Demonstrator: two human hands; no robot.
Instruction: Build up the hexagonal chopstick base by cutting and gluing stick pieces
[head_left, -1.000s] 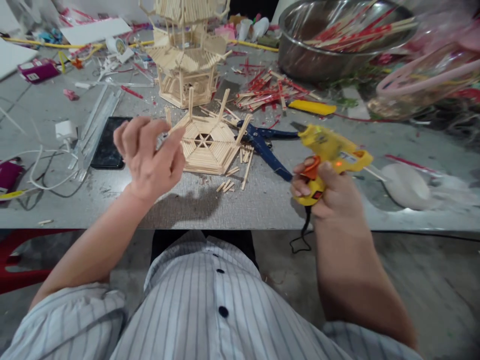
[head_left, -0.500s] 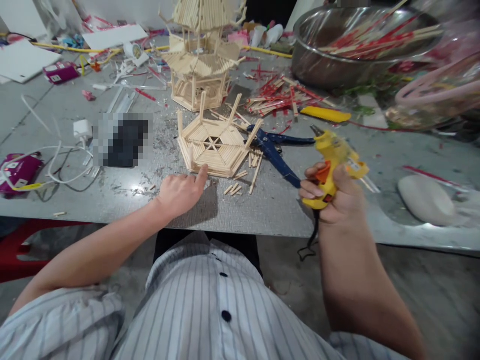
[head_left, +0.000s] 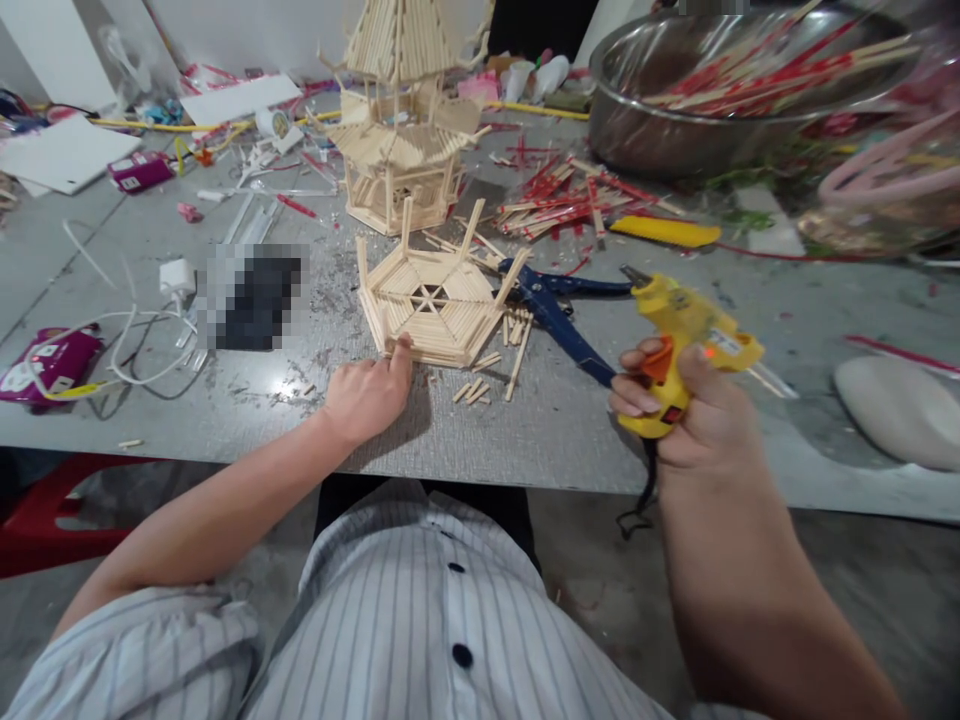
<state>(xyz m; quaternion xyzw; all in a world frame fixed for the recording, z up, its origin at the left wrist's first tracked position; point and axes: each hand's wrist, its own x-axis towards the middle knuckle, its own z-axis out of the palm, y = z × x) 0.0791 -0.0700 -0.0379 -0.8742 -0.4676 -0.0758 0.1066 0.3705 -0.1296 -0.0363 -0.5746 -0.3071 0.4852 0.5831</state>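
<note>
Hex base (head_left: 442, 327) of pale sticks lies flat on the table, mid-view, nr the front edge, w/ posts (head_left: 471, 230) up at its corners, some leaning out. L hand (head_left: 366, 396): palm down, index out & touching the base's near edge, other fingers curled; palm hidden, so can't tell if anything's in it. R hand (head_left: 709, 410): wrapped round the yellow glue gun (head_left: 675, 315), held up R of the base, nozzle pointing up-L, small red light on.

Stick bits (head_left: 471, 390) just beside the base; blue pliers (head_left: 562, 325) btwn base & gun. Behind: stick tower (head_left: 401, 150), then red/pale sticks (head_left: 555, 205) in a heap, steel bowl (head_left: 637, 145) w/ more.

Table (head_left: 495, 440): grey, scuffed, shiny in spots, cluttered esp. at back & L w/ cables (head_left: 120, 340), purple packs (head_left: 52, 365). Grey floor (head_left: 592, 590) below; red stool (head_left: 60, 515) at L, partly under table.

Tower top cut off by upper edge; pink-rimmed tub (head_left: 889, 170) cut off at R. Dark slab (head_left: 259, 305) L of base pixelated, can't ID. Gun's cord (head_left: 649, 475) drops past table edge, far end n/v.
</note>
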